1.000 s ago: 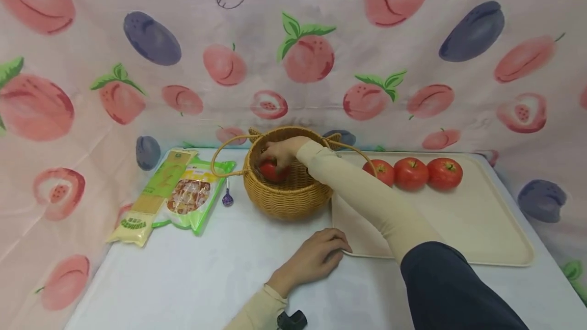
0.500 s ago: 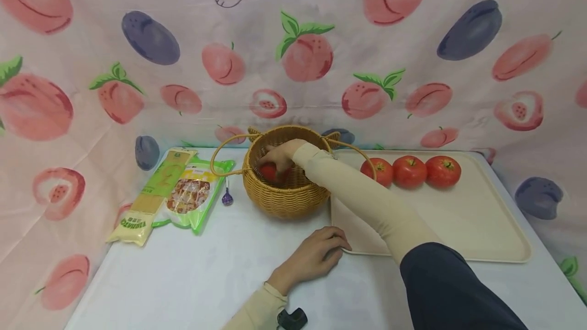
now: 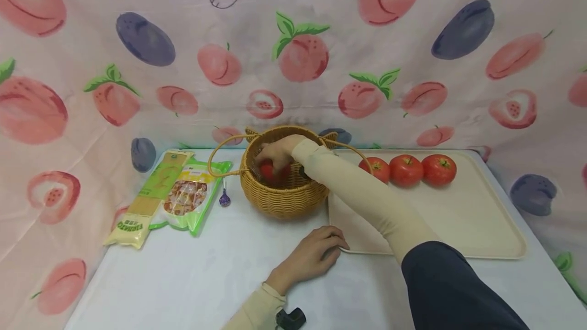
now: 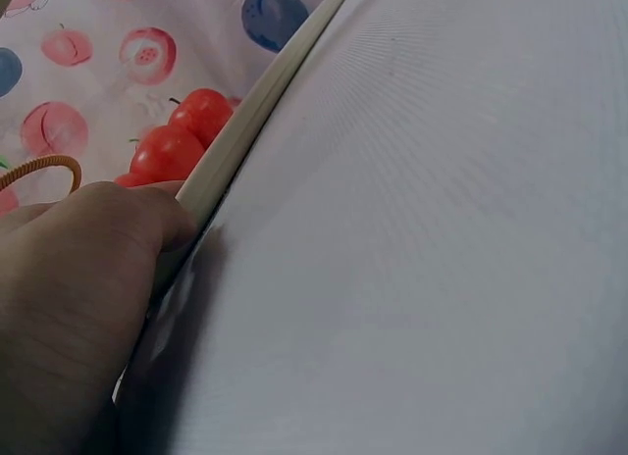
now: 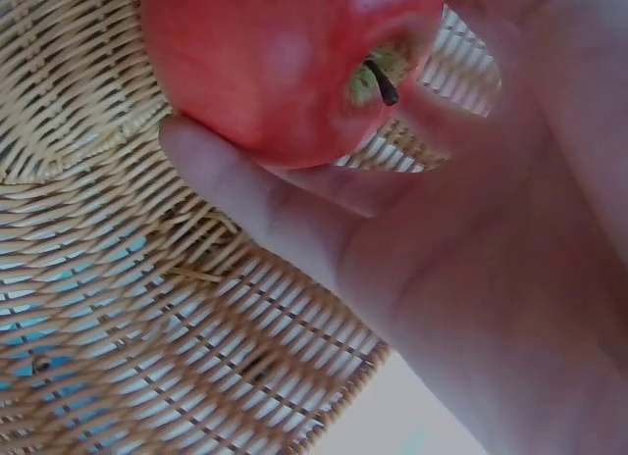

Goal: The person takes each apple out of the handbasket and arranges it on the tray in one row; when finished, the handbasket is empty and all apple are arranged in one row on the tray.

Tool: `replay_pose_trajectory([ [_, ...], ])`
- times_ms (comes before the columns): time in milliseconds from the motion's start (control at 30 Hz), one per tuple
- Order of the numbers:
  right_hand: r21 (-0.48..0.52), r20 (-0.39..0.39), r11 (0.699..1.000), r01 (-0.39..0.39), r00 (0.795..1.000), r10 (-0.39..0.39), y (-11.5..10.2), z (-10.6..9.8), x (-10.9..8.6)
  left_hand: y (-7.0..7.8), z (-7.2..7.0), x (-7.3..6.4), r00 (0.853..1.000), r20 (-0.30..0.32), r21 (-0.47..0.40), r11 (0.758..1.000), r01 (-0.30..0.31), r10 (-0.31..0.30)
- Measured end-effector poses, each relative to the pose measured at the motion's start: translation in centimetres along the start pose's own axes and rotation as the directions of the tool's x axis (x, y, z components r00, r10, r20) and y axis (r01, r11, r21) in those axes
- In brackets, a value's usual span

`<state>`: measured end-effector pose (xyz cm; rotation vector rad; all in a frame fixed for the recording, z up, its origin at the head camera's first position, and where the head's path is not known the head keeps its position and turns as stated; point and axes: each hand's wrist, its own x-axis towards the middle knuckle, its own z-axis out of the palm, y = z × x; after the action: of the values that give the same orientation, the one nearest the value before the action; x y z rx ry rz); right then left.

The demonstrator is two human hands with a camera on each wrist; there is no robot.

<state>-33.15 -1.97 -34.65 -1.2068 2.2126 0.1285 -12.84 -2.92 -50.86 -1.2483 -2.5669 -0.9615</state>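
Observation:
My right hand (image 3: 276, 152) reaches down into a round wicker basket (image 3: 284, 202) and holds a red apple (image 3: 274, 171) near its left wall. In the right wrist view the apple (image 5: 285, 63) has its stem turned towards the palm, the thumb (image 5: 245, 185) lies along its underside, and the other fingers are mostly hidden. My left hand (image 3: 312, 256) is at the near left corner of a beige tray (image 3: 477, 223). Seen from the left wrist, its thumb and a finger pinch the tray's rim (image 4: 250, 112).
Three red apples (image 3: 405, 170) stand in a row at the tray's back. Left of the basket lie a long yellow-green packet (image 3: 149, 195), a green-edged bag of brown pieces (image 3: 187, 195) and a small purple lollipop (image 3: 224, 199). The basket's handles (image 3: 215, 157) spread sideways. A fruit-print cloth hangs behind.
The head view has shifted slightly. Inside the basket, my right hand has turned a little with the apple still in its grasp. My left hand stays at the tray's corner.

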Motion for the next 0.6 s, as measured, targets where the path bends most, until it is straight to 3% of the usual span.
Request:
replay_pose_trajectory([
  [300, 0.005, -0.085, 0.996, 0.084, 0.993, -0.083, 0.3, -0.9, -1.7, 0.1, -0.1, -0.1, 1.000, 0.004, 0.012, 1.000, 0.008, -0.009],
  [600, 0.085, -0.112, 0.994, 0.067, 0.992, -0.057, 0.2, -1.1, -3.7, 0.0, 0.0, -0.1, 1.000, -0.007, 0.010, 1.000, 0.002, -0.002],
])
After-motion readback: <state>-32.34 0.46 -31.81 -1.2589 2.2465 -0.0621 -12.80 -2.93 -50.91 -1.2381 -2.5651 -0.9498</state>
